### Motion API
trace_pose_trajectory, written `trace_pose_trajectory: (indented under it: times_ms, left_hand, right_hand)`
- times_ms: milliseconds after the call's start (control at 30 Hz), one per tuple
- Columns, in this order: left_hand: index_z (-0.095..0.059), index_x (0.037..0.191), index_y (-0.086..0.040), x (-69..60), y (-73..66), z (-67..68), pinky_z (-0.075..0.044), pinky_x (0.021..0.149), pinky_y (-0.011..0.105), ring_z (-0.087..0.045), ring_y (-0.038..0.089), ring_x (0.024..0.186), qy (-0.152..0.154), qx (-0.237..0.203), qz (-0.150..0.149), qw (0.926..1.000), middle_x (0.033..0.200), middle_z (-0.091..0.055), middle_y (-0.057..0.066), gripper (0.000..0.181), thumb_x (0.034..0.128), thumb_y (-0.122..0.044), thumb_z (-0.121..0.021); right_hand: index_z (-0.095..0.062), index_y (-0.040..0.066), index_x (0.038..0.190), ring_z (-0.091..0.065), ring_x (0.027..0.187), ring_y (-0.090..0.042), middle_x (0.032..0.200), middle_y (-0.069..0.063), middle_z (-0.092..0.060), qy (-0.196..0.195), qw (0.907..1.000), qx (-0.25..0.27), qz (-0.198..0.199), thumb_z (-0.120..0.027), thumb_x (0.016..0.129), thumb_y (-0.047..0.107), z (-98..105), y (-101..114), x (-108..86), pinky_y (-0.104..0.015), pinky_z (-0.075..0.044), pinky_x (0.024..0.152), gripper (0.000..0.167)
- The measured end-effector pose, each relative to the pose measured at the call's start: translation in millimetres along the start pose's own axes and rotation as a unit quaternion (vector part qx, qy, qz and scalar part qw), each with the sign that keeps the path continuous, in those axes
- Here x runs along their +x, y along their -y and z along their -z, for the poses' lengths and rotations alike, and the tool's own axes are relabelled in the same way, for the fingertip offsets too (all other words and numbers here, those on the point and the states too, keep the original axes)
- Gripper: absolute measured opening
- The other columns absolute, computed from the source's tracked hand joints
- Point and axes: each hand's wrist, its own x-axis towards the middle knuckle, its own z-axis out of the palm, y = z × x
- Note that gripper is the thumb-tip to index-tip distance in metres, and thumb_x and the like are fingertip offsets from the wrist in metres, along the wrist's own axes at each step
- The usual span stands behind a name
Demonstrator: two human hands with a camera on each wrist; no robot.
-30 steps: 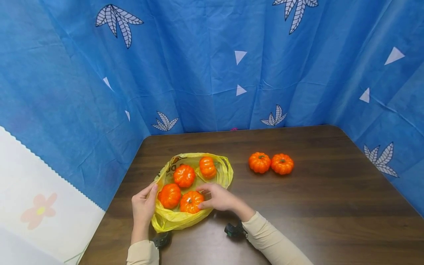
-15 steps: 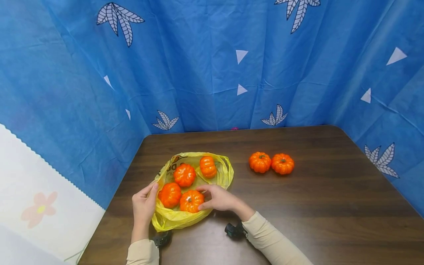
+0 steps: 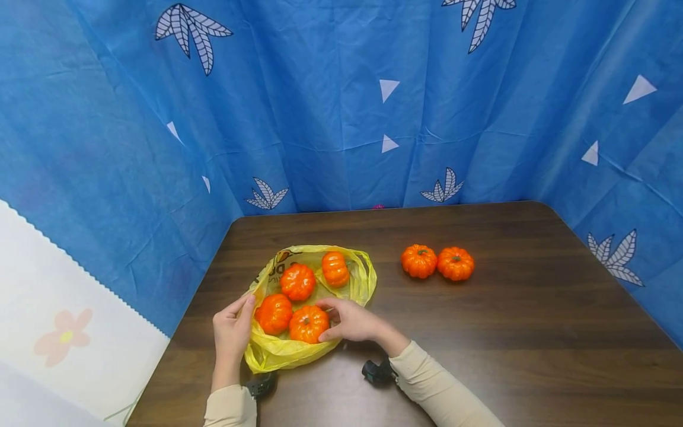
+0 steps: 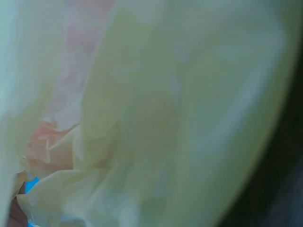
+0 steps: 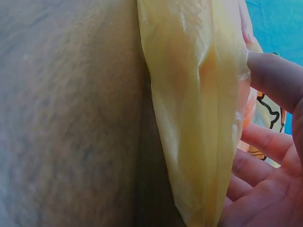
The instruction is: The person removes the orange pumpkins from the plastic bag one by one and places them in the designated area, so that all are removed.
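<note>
In the head view, a yellow plastic bag (image 3: 283,356) lies open on the dark wood-grain bench (image 3: 523,338), at lower centre-left of the frame. The left hand (image 3: 231,335) has its grip narrow, pinching the bag's left rim between thumb and fingers. The right hand (image 3: 352,320) reaches over the lower-right rim, its grip holding the lower-right pumpkin (image 3: 309,324) between thumb and fingers.

3 more glossy orange pumpkins sit in the bag: the lower-left pumpkin (image 3: 274,314), touching the held 1, the middle pumpkin (image 3: 297,282) above them, and the upper-right pumpkin (image 3: 335,270), tipped on its side. Right of centre in the frame, 2 loose pumpkins (image 3: 418,261) rest side by side on the bench, touching.

Blurred yellow plastic fills most of the left wrist view. A blue curtain (image 3: 331,112) printed with white leaves and triangles spans the top of the head view.
</note>
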Motion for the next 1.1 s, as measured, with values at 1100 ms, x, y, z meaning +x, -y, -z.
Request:
trace_pose_trajectory:
  times_ms: [1100]
  left_hand:
    - [-0.073,0.112,0.006,0.4,0.0,1.5,-0.048,0.079,0.002,-0.056,-0.023,0.090,0.000,0.010,0.012,0.9999,0.115,-0.069,0.022,0.024,0.0951,-0.010,-0.068]
  right_hand:
    - [-0.054,0.008,0.138,-0.063,0.116,-0.031,0.135,-0.013,-0.060,-0.047,0.9972,0.054,-0.020,-0.085,0.079,0.018,14.2,10.9,-2.8,-0.039,-0.058,0.094,0.067]
